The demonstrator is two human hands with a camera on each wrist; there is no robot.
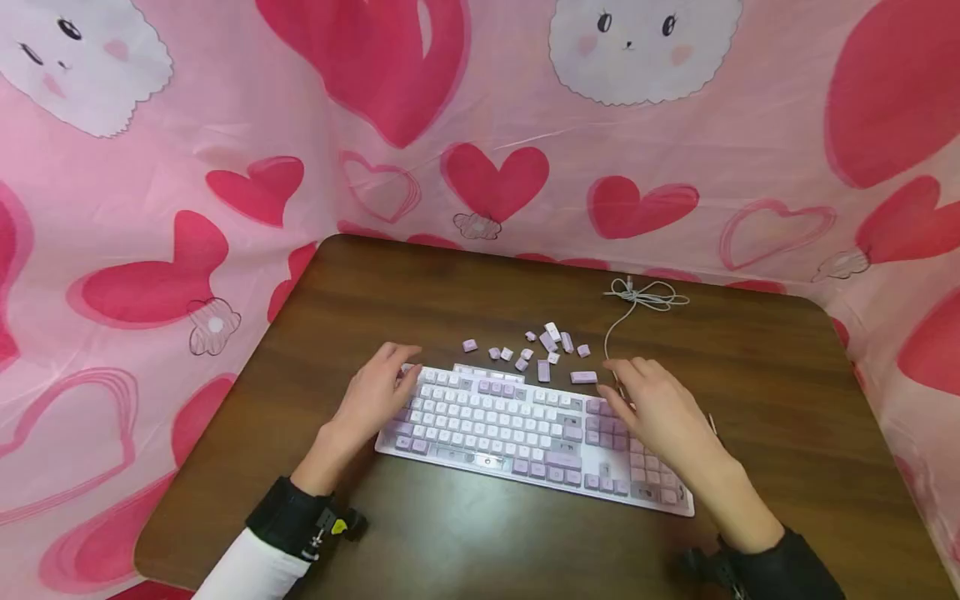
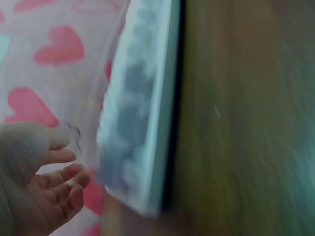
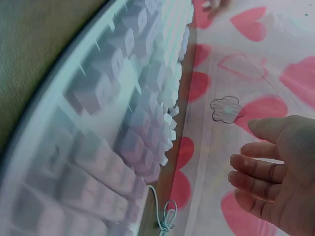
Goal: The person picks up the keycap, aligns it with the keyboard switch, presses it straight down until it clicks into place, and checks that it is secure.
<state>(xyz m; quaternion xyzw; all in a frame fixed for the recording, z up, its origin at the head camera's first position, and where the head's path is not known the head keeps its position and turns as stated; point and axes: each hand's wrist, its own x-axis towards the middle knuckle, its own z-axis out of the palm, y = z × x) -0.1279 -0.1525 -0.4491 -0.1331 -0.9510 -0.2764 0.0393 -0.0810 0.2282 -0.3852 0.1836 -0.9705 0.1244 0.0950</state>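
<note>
A white and lilac keyboard (image 1: 487, 425) lies on the wooden table, with bare grey switch spots where several keycaps are off, including the long space bar slot (image 1: 489, 461). My left hand (image 1: 378, 387) hovers at its far left corner, fingers loosely bent and holding nothing. In the left wrist view that hand (image 2: 47, 182) appears apart from the blurred keyboard (image 2: 133, 108). Over the number pad side is my right hand (image 1: 656, 408), relaxed and holding nothing; the right wrist view shows its fingers (image 3: 258, 169) spread a little, away from the keys (image 3: 98, 167).
Several loose lilac and white keycaps (image 1: 543, 371) lie behind the keyboard. A pale strip (image 1: 487, 372) sits against its back edge. The bundled white cable (image 1: 647, 296) rests farther back on the table (image 1: 420, 283). A pink heart-patterned curtain (image 1: 525, 125) hangs along the back and left.
</note>
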